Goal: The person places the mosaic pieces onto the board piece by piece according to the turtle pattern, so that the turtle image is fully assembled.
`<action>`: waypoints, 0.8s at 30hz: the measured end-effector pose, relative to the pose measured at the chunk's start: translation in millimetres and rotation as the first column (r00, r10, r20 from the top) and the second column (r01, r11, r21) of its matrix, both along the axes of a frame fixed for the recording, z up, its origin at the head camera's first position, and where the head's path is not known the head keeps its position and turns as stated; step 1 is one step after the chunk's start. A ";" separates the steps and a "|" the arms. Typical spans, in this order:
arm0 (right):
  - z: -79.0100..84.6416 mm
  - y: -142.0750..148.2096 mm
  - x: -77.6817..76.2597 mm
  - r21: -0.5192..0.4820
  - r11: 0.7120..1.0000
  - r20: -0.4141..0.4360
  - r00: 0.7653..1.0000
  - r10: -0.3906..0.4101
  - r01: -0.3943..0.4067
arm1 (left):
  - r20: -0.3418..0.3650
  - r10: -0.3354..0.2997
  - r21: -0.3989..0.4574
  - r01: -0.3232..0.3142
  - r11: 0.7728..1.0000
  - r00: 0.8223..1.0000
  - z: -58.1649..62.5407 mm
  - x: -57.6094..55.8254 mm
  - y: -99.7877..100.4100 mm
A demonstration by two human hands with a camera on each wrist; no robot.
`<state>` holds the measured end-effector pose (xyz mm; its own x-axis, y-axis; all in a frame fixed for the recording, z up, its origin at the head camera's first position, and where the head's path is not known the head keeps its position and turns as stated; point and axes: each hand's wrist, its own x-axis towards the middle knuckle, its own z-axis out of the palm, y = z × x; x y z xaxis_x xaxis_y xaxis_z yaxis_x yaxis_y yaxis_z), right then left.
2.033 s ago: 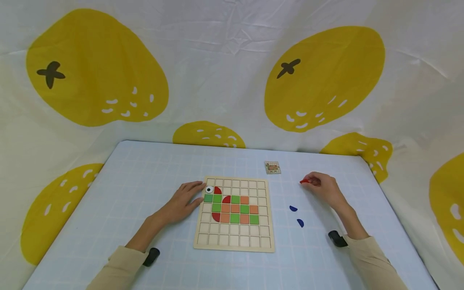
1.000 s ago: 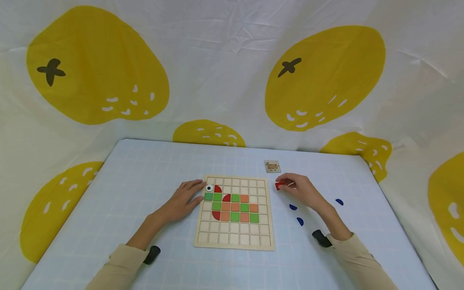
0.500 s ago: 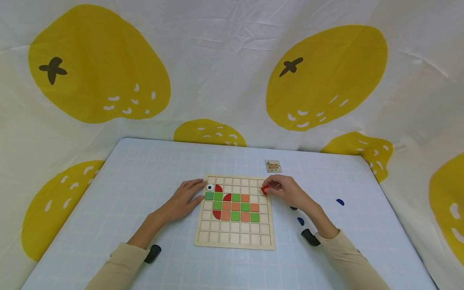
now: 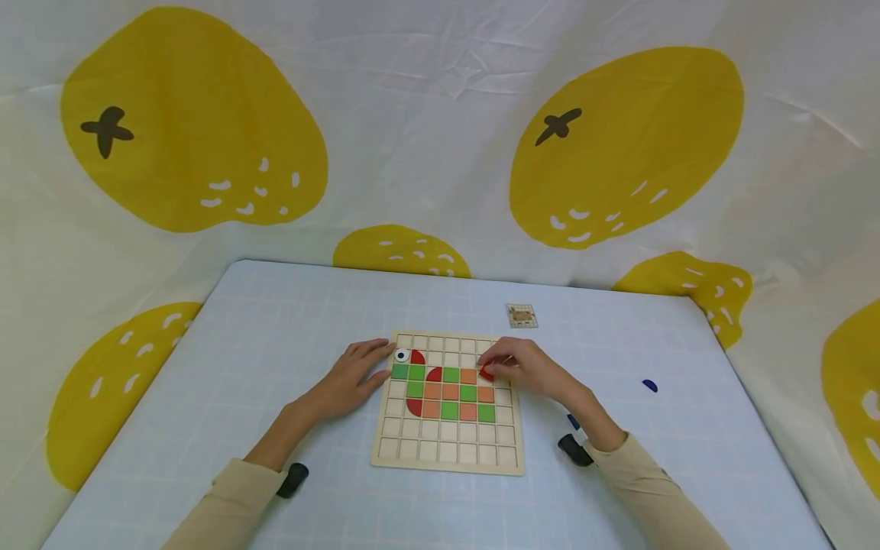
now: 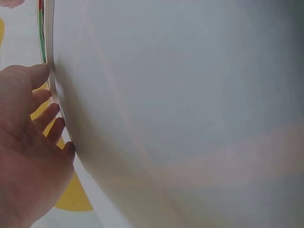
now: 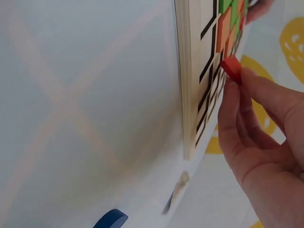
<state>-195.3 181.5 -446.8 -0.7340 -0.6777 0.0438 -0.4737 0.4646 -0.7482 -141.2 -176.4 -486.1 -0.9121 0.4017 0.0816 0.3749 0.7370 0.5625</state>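
A square wooden grid board [image 4: 447, 462] lies on the table, with green and orange square tiles, red quarter-circle tiles and a round eye tile [image 4: 402, 355] set in its cells. My right hand [image 4: 525, 368] pinches a red tile [image 6: 231, 69] between thumb and fingers, over the cell right of the top orange tile [image 4: 468, 376]. In the head view the fingers partly cover that red tile; it looks tilted in the right wrist view. My left hand [image 4: 347, 386] rests at the board's left edge, fingers loosely extended and touching the rim.
A small picture card [image 4: 522, 315] lies behind the board's far right corner. One blue half-circle tile [image 4: 649, 386] lies out to the right. Another blue tile [image 4: 574, 422] shows partly beside my right forearm. A patterned cloth hangs behind the table.
My right hand has carried the red tile leftward from the table's right side to over the board. Its forearm now covers part of the blue tiles. My left hand has stayed in place.
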 end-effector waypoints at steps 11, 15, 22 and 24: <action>-3.5 -3.6 0.8 0.020 0.999 0.023 0.999 0.031 -0.031 | 0.007 0.006 -0.005 -0.006 1.000 1.000 0.4 0.5 1.1; -4.2 -5.3 1.0 0.016 1.000 0.031 0.999 0.025 -0.026 | 0.006 0.000 0.003 0.000 1.000 1.000 1.3 0.5 1.5; -7.0 -5.5 3.3 0.013 1.000 0.005 1.000 0.007 -0.007 | 0.000 -0.008 0.008 0.008 1.000 1.000 2.3 0.3 1.6; -8.3 -5.5 4.1 0.017 1.000 -0.007 1.000 0.003 -0.003 | 0.000 -0.008 0.007 0.008 1.000 1.000 2.8 0.4 1.7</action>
